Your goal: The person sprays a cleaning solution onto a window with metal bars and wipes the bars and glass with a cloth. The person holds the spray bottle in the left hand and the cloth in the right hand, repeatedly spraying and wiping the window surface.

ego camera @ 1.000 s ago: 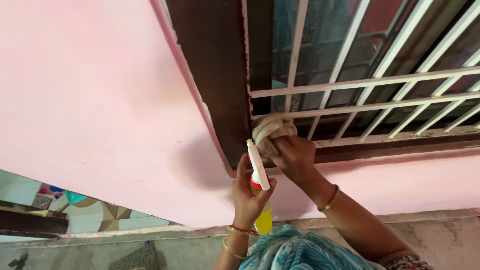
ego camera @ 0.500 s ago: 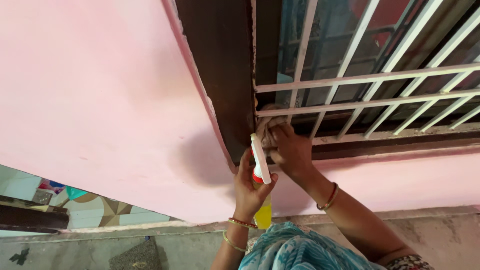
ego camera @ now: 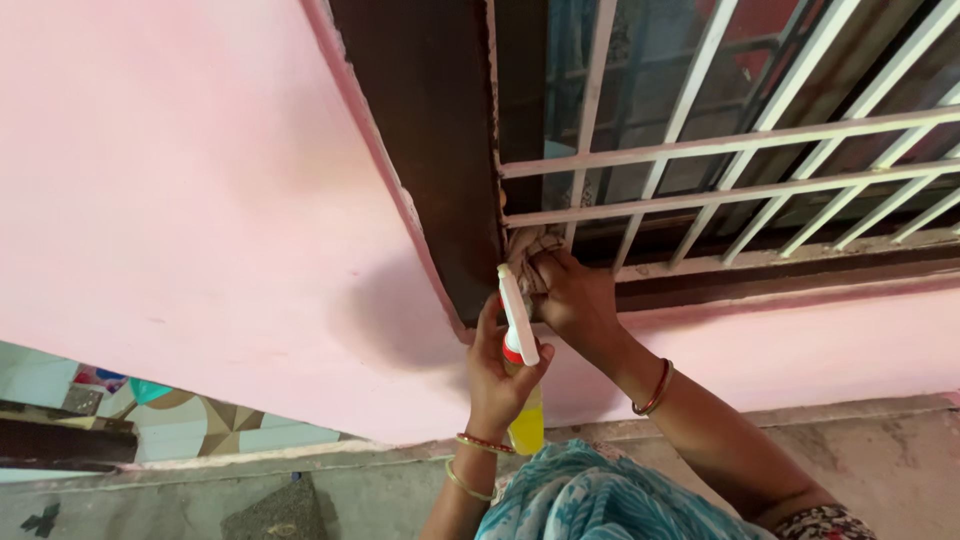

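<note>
My right hand (ego camera: 572, 300) presses a bunched pale cloth (ego camera: 528, 252) into the bottom corner of the white window grille (ego camera: 700, 190), beside the dark frame (ego camera: 440, 150). To do this well I should rub firmly along each bar. My left hand (ego camera: 497, 375) grips a yellow spray bottle (ego camera: 520, 340), its white nozzle upright.

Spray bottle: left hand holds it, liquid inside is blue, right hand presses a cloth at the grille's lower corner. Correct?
Not quite. In the head view the liquid in the spray bottle is yellow, not blue. The left hand does hold it, and the right hand presses the cloth at the grille corner.
</note>
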